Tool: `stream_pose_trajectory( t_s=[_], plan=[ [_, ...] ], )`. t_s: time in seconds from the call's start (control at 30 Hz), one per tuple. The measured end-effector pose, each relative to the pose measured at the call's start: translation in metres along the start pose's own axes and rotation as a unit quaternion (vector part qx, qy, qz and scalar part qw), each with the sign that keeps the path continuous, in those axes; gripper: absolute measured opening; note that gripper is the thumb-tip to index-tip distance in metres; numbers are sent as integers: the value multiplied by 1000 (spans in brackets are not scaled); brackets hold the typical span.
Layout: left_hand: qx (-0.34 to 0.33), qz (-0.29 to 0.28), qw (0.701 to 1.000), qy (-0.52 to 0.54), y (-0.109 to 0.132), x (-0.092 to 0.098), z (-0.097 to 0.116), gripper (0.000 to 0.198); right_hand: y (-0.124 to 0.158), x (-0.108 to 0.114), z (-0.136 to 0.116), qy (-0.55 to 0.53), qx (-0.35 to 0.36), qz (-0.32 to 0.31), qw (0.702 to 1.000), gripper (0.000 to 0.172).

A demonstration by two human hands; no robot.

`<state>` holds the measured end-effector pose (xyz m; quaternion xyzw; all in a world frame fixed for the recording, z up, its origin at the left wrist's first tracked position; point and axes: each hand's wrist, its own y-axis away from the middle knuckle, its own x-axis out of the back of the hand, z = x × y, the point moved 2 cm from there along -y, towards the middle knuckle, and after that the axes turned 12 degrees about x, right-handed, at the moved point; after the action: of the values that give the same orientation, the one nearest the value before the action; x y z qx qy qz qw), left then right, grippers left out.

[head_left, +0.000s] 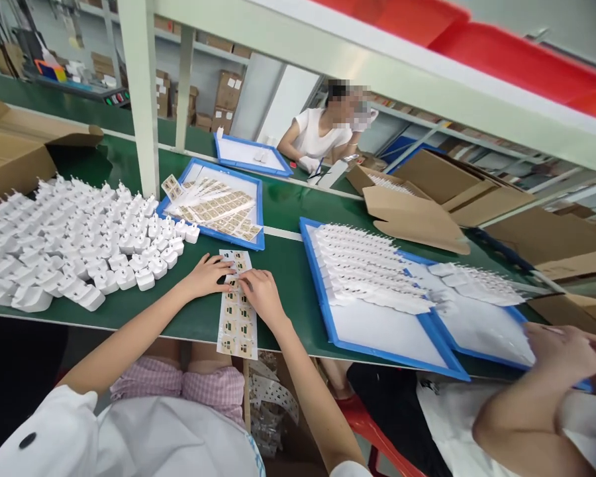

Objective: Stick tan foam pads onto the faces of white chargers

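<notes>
A long sheet of gold-and-white stickers (237, 324) lies on the green table in front of me, its near end hanging over the edge. My left hand (207, 275) rests across the sheet's left side with fingers spread. On the right side, my right hand (262, 291) has its fingers bent together against the sheet's upper part; what they pinch is hidden. Left of my hands, many small white plastic housings (79, 245) with prongs on top stand crowded together. Behind the sheet, a blue-rimmed tray (259, 218) holds a pile of more sticker sheets (218, 204).
To the right, a blue-framed tray (377, 338) and a second tray (491, 331) carry rows of white housings. A co-worker's arms (551, 371) are beside it. Another person (320, 132) sits across the table. Open cartons (14, 142) and a shelf post (142, 99) border the workspace.
</notes>
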<state>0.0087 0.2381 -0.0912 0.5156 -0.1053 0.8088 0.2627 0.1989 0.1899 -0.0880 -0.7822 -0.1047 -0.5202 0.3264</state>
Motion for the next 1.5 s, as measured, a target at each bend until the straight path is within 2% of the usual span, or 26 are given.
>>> stream_pose_trajectory(
  t_s=[0.27, 0.43, 0.5, 0.57, 0.63, 0.77, 0.9, 1.07, 1.13, 1.2, 1.3, 1.33, 1.4, 1.5],
  plan=[
    [0, -17, 1000, -2, 1, -1, 0, 63, 5, 12, -18, 4, 22, 24, 999, 22],
    [-14, -1, 1000, -27, 3, -1, -1, 71, 22, 30, -19, -52, -39, 116, 991, 22],
    [-15, 25, 999, -41, 4, 4, 1, 71, 30, 30, -18, -87, -85, 168, 978, 23],
    [-1, 69, 996, -57, 1, 12, 3, 59, 37, 24, -17, -137, -129, 204, 961, 26],
    [27, 118, 990, -73, -6, 22, 2, 46, 42, 12, -18, -197, -164, 212, 943, 29],
    [86, 184, 974, -96, -24, 36, -9, 46, 47, -7, -18, -303, -209, 194, 909, 30],
    [113, 209, 966, -102, -32, 41, -19, 48, 50, -9, -15, -364, -244, 206, 875, 28],
    [108, 209, 968, -88, -28, 57, -13, 36, 51, -6, -16, -404, -268, 243, 840, 28],
    [96, 203, 972, -74, -17, 68, -6, 28, 50, -3, -16, -416, -273, 269, 825, 30],
    [80, 193, 976, -60, 4, 74, 4, 21, 48, 2, -16, -426, -280, 306, 804, 33],
    [58, 179, 982, 19, 56, 62, 23, 28, 48, 15, -29, -447, -296, 354, 767, 37],
    [43, 197, 969, 144, 76, 53, 30, 33, 48, 20, -39, -459, -300, 362, 754, 37],
    [-36, 212, 909, 357, 112, 29, 48, 37, 50, 33, -68, -507, -289, 368, 723, 39],
    [-126, 184, 805, 550, 145, -7, 72, 49, 50, 54, -116, -608, -238, 339, 677, 36]
  ],
)
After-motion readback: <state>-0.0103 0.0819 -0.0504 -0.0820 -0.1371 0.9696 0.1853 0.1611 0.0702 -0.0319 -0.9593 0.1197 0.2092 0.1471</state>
